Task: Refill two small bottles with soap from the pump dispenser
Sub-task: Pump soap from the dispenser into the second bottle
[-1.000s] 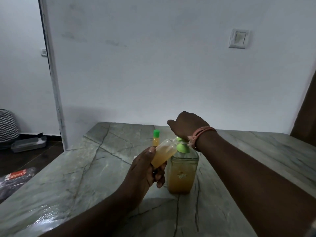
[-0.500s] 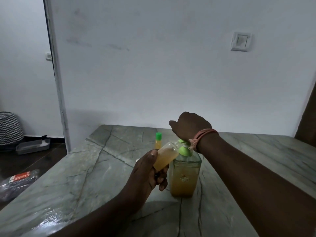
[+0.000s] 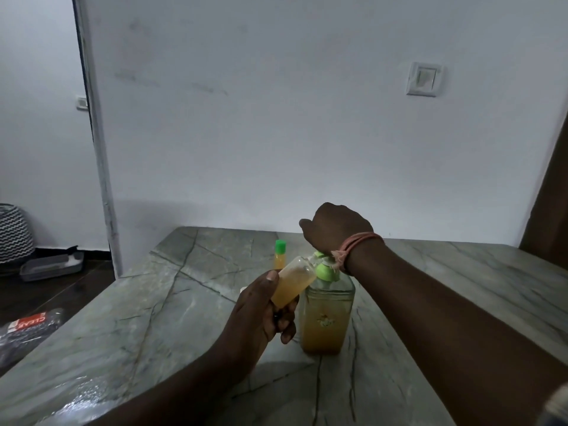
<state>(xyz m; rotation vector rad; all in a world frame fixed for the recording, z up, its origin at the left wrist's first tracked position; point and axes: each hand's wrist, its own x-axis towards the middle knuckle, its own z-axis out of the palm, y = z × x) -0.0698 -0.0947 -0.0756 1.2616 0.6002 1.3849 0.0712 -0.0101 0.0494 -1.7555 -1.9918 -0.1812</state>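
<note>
My left hand [image 3: 261, 312] grips a small clear bottle [image 3: 292, 284], uncapped and tilted, with its mouth up against the spout of the pump dispenser [image 3: 325, 321]. Amber soap fills most of the small bottle. The dispenser is a clear square bottle of amber soap with a green pump head [image 3: 325, 270], standing on the marble table [image 3: 153, 318]. My right hand [image 3: 335, 229] sits on top of the pump head with its fingers curled down out of sight behind it. A second small bottle [image 3: 280, 255] with a green cap stands upright just behind.
A small white object [image 3: 242, 289] peeks out left of my left hand. The table's left edge drops to a dark floor with a plastic packet [image 3: 29, 329], a grey tray [image 3: 52, 264] and a striped basket [image 3: 13, 232]. A white wall stands right behind the table.
Both hands keep nearly the same pose on the small bottle and the pump. Only the view has shifted slightly.
</note>
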